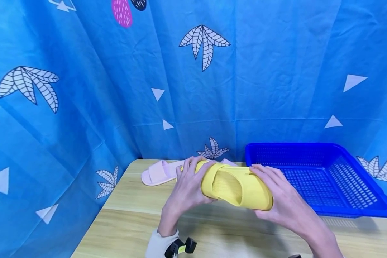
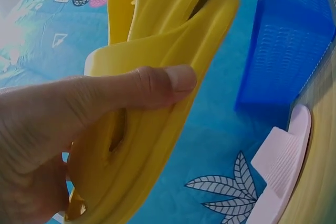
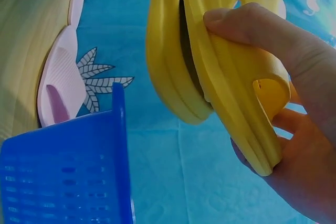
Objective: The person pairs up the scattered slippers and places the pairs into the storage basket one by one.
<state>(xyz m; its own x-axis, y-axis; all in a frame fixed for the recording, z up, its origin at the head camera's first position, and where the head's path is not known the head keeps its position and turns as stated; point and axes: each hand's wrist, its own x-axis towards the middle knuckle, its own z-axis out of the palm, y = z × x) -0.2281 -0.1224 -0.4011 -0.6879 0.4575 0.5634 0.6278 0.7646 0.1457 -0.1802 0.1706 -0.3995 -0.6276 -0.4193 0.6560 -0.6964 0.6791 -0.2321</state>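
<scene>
A pair of yellow slippers (image 1: 253, 188) is held up over the table, the two laid against each other with a dark gap between them in the right wrist view. My left hand (image 1: 188, 188) grips the pair at the left end, its thumb (image 2: 168, 80) across the side of the slippers. At the other end my right hand (image 1: 285, 200) holds them, with the thumb (image 3: 247, 22) pressing on one slipper and the other fingers partly hidden behind. Behind my hands, pale pink slippers (image 1: 158, 172) rest on the table, partly covered by the yellow pair.
A blue perforated plastic basket (image 1: 309, 145) stands at the right of the wooden table (image 1: 122, 229), close to my right hand. Blue patterned cloth (image 1: 193, 104) hangs along the back and left side. A black strapped device (image 1: 180, 247) is on my left wrist.
</scene>
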